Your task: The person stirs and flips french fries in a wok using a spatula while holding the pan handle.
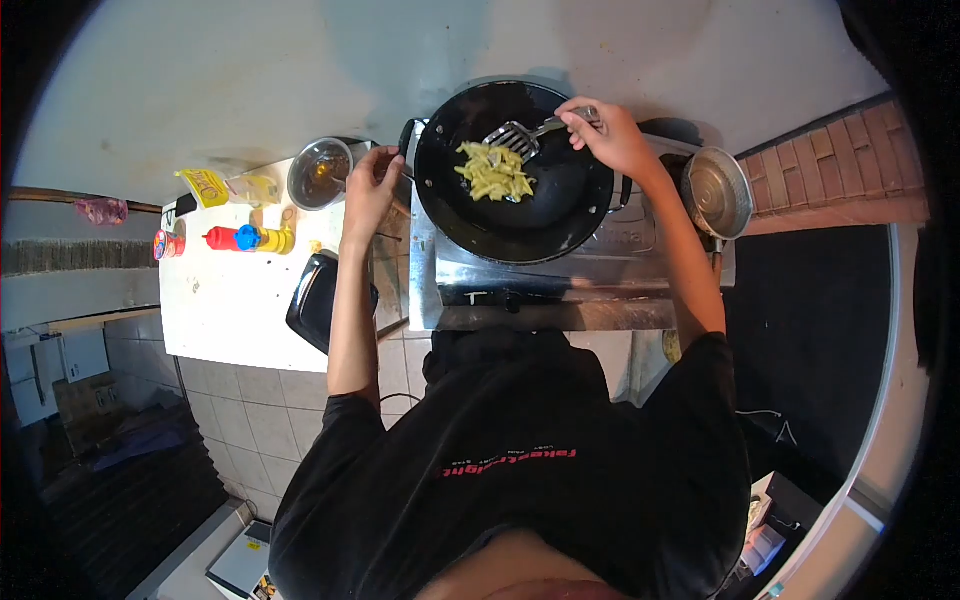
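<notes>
A large black wok (pixel 565 205) sits on a steel gas stove (pixel 450 285). Yellow-green cut pieces of food (pixel 490 178) lie heaped in its middle, left of centre. With closed fingers, my right hand (pixel 608 138) holds a slotted metal spatula (pixel 515 137) by its handle, reaching in over the wok's right side. The spatula's head rests against the upper right edge of the heap. At the wok's left side, my left hand (pixel 372 190) pinches the loop handle (pixel 406 136) between thumb and fingers.
Left of the stove, a white table (pixel 230 310) bears a metal bowl (pixel 320 174), a red bottle (pixel 220 238), a yellow bottle with a blue cap (pixel 265 238), a yellow packet (pixel 205 187) and a black tray-like object (pixel 315 300). A metal pan (pixel 718 195) stands on the right.
</notes>
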Demonstrator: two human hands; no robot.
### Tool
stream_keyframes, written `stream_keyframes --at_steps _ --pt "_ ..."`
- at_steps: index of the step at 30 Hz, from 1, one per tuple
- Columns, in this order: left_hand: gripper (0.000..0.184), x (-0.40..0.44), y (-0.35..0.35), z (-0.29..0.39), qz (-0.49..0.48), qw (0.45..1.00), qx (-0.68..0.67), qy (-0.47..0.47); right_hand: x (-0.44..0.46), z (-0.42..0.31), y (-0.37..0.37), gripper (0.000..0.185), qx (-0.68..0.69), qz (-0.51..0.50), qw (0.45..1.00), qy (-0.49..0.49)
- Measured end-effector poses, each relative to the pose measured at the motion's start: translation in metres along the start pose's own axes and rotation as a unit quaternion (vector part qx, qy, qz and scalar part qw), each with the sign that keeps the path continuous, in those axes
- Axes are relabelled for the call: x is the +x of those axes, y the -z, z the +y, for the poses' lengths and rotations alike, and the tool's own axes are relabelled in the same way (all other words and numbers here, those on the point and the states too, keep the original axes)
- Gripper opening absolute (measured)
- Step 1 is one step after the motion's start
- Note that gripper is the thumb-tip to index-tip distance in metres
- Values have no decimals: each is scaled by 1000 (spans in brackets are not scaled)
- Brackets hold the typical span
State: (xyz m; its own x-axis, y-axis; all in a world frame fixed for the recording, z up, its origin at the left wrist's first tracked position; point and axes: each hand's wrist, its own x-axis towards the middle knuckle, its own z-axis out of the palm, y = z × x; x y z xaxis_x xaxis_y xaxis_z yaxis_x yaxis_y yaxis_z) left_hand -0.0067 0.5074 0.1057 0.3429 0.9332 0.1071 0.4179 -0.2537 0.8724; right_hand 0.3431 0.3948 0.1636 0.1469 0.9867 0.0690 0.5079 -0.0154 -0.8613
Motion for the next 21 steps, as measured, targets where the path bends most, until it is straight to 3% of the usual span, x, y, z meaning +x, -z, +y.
stream_keyframes --at_steps 6,8,10,13,19,21 --pt "28 1 1 -14 -17 999 -30 -10 18 -19 11 22 -9 -10 998 55" --pt "28 1 2 -13 -21 999 -23 -18 32 -9 -1 21 -65 4 985 157" --pt "29 1 2 -9 -25 999 -14 -21 34 -16 -10 18 22 -94 993 72" --pt "29 2 6 -6 -38 999 -18 -5 22 -26 -15 18 0 -155 986 67" --pt "29 -4 8 -3 -43 998 -39 -17 -12 -65 21 19 -19 -24 998 52" --pt "29 -4 7 -6 -43 998 -40 -21 -15 -69 29 24 -228 32 973 30"
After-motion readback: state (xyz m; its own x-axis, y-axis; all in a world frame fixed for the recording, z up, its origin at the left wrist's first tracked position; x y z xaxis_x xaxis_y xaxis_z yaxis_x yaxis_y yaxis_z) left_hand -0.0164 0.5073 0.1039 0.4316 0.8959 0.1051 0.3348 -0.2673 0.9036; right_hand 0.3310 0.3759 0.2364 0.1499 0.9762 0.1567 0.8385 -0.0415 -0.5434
